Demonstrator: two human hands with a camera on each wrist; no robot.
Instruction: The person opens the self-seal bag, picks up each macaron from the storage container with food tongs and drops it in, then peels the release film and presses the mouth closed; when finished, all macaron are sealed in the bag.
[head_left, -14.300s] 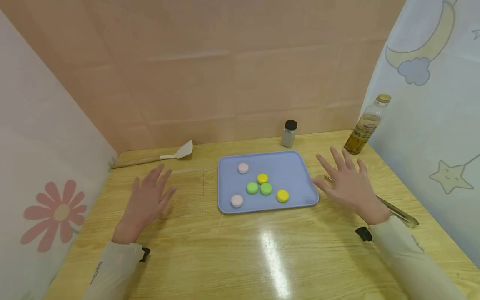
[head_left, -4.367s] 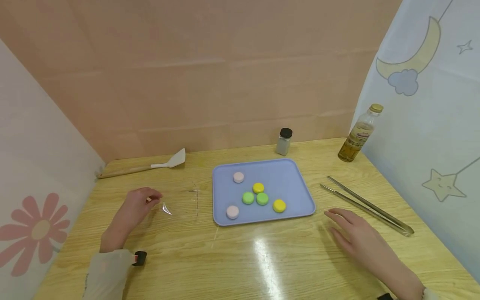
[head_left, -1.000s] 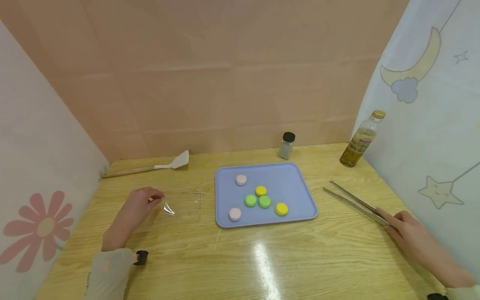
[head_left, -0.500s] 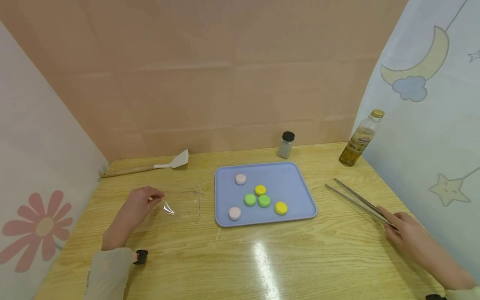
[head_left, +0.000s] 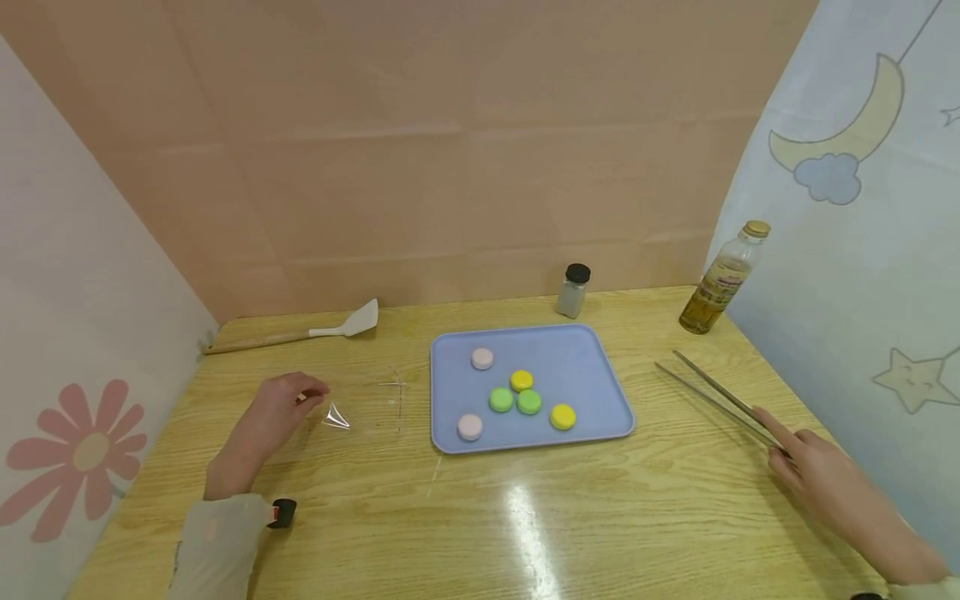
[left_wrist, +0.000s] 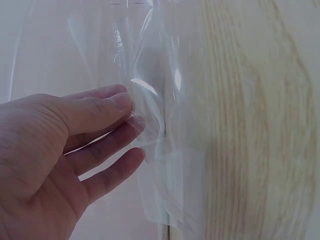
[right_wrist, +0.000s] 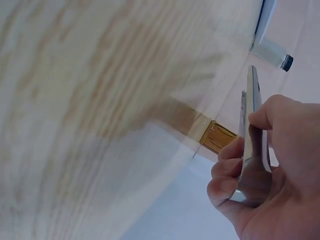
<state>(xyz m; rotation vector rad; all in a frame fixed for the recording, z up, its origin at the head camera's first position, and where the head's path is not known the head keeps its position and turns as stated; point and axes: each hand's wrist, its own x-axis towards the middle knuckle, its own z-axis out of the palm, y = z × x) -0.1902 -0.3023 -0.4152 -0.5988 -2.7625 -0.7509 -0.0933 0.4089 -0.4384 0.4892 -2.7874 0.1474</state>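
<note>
My left hand (head_left: 264, 427) pinches the edge of a clear plastic bag (head_left: 369, 407) lying on the left of the table. Close up in the left wrist view, thumb and fingertips grip the thin film of the bag (left_wrist: 162, 107). At the right, my right hand (head_left: 832, 483) holds metal tongs (head_left: 716, 394), their arms spread a little and their tips towards the back of the table. Its fingers curl round the handle end of the tongs (right_wrist: 256, 170) in the right wrist view. Between both hands lies a blue tray (head_left: 581, 358) with several macarons, pink (head_left: 470, 427), green (head_left: 501, 399) and yellow (head_left: 562, 417).
A spatula (head_left: 296, 337) with a wooden handle lies at the back left. Behind the tray stands a small jar (head_left: 573, 293) with a black lid. An oil bottle (head_left: 718, 286) is at the back right. Fabric walls enclose the back and sides.
Both hands were spread open at first. The left then took hold of the bag; the right later picked up the tongs from the table. Lately the tong tips have shifted slightly right and back.
</note>
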